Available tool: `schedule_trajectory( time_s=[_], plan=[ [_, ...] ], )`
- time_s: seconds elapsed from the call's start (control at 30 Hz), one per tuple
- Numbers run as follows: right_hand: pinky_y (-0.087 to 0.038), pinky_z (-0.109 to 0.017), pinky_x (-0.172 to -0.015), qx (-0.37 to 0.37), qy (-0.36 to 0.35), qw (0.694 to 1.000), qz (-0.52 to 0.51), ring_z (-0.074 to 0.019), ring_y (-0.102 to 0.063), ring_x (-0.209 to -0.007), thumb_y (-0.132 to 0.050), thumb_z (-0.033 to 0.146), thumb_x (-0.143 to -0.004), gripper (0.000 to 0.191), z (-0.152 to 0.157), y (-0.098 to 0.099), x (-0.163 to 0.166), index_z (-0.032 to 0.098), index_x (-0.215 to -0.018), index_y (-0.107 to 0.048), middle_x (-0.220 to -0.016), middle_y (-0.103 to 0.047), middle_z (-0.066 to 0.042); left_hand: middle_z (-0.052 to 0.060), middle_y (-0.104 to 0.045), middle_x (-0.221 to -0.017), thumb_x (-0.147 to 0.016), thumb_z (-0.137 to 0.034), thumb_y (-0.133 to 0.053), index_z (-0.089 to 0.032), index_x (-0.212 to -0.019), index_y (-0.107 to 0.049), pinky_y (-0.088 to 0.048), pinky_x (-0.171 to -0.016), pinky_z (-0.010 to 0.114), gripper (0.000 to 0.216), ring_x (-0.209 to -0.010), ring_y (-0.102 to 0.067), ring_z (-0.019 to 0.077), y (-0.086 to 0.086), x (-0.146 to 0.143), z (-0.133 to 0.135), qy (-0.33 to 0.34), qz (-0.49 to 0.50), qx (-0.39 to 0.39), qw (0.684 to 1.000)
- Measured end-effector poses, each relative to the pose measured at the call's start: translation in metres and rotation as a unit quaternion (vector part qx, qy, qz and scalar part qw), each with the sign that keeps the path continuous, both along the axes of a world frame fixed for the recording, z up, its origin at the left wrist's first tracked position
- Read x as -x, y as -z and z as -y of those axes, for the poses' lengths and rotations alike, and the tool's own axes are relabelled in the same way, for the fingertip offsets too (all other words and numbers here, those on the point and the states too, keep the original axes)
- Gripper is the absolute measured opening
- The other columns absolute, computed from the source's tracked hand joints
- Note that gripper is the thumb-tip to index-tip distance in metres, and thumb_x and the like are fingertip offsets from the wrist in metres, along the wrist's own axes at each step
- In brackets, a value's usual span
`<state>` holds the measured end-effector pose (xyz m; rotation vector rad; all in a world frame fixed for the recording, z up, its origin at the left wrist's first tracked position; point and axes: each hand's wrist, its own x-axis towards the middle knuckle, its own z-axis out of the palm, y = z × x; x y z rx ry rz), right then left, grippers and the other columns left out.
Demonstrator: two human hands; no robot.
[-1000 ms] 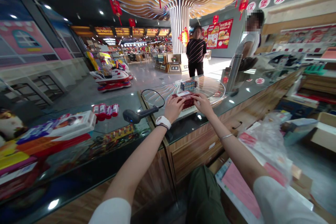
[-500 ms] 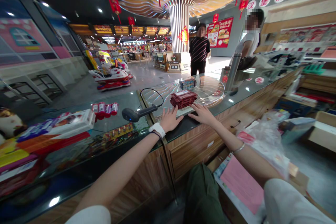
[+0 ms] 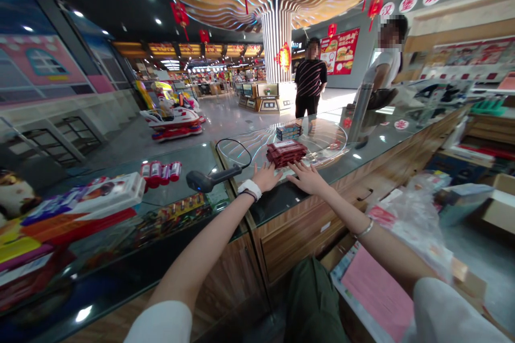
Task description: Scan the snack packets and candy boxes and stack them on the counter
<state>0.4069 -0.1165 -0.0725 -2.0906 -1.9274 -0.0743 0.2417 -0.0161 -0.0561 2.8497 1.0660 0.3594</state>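
A stack of dark red packets (image 3: 286, 153) lies on the glass counter (image 3: 350, 158) in front of me. My left hand (image 3: 266, 177) is at the near left of the stack, fingers spread and reaching to its edge. At the near right side, my right hand (image 3: 306, 178) has its fingers stretched toward the packets. Neither hand is closed around anything; whether the fingertips touch the stack I cannot tell for sure. Just behind it sits a small stack of blue packs (image 3: 288, 131). To the left of my left hand lies a black barcode scanner (image 3: 213, 178) with its cable looped.
Several red and purple tubes (image 3: 161, 172) and a white box (image 3: 116, 193) sit on the left counter. Two people stand beyond the counter, one in a black striped shirt (image 3: 310, 76). A carton with pink paper (image 3: 374, 289) and plastic bags (image 3: 418, 220) are at my lower right.
The red packets sit slightly farther right, with my left hand moved right alongside them. My right hand's fingers now lie closer to the stack. The view has shifted slightly.
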Motion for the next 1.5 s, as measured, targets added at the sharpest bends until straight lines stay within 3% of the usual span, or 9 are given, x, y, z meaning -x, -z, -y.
schedule_trajectory(
  time_s=[0.17, 0.5, 0.73, 1.03, 1.5],
  plan=[
    [-0.019, -0.054, -0.12, 0.06, 0.034, 0.998, 0.01, -0.0293, -0.023, -0.151, -0.023, 0.058, -0.102, 0.066, -0.004, -0.012, -0.012, 0.023, -0.158, -0.025, -0.163, -0.026, -0.012, 0.01, -0.043, -0.156, -0.098, -0.043, -0.036, -0.021, -0.15, -0.035, -0.003, -0.121, 0.065, 0.056, -0.15, -0.025, 0.0342, -0.011, -0.022, -0.002, -0.028, -0.046, 0.034, 0.998],
    [-0.016, -0.057, -0.12, 0.091, 0.076, 0.993, 0.013, -0.0304, -0.017, -0.153, -0.021, 0.056, -0.102, 0.066, -0.039, -0.012, -0.058, 0.023, -0.159, -0.019, -0.165, -0.017, -0.013, 0.007, -0.036, -0.16, -0.098, -0.038, -0.033, -0.023, -0.151, -0.034, -0.001, -0.12, 0.068, 0.056, -0.151, -0.021, 0.0358, -0.006, -0.078, -0.032, -0.012, -0.034, 0.045, 0.998],
    [-0.012, -0.058, -0.12, 0.116, 0.086, 0.99, -0.004, -0.0293, -0.013, -0.153, -0.017, 0.058, -0.102, 0.067, -0.06, -0.013, -0.083, 0.024, -0.16, -0.015, -0.167, -0.012, -0.013, 0.011, -0.04, -0.157, -0.097, -0.034, -0.033, -0.021, -0.152, -0.034, -0.006, -0.119, 0.069, 0.056, -0.15, -0.024, 0.0356, -0.004, -0.105, -0.049, -0.026, -0.038, 0.038, 0.998],
    [-0.009, -0.057, -0.121, 0.147, 0.103, 0.984, -0.015, -0.0272, -0.008, -0.154, -0.013, 0.054, -0.101, 0.064, -0.086, -0.017, -0.097, 0.029, -0.16, -0.011, -0.168, -0.007, -0.006, 0.013, -0.042, -0.156, -0.096, -0.029, -0.033, -0.018, -0.155, -0.031, -0.002, -0.12, 0.068, 0.06, -0.149, -0.027, 0.0356, -0.003, -0.116, -0.068, -0.022, -0.029, 0.018, 0.999],
    [-0.007, -0.054, -0.121, 0.169, 0.109, 0.979, -0.029, -0.0256, -0.002, -0.154, -0.013, 0.055, -0.1, 0.065, -0.105, -0.01, -0.102, 0.03, -0.16, -0.002, -0.168, 0.004, -0.003, 0.007, -0.029, -0.163, -0.099, -0.033, -0.028, -0.017, -0.156, -0.03, -0.002, -0.123, 0.062, 0.059, -0.151, -0.023, 0.0323, 0.002, -0.11, -0.058, -0.034, -0.023, -0.007, 0.999]
  ],
)
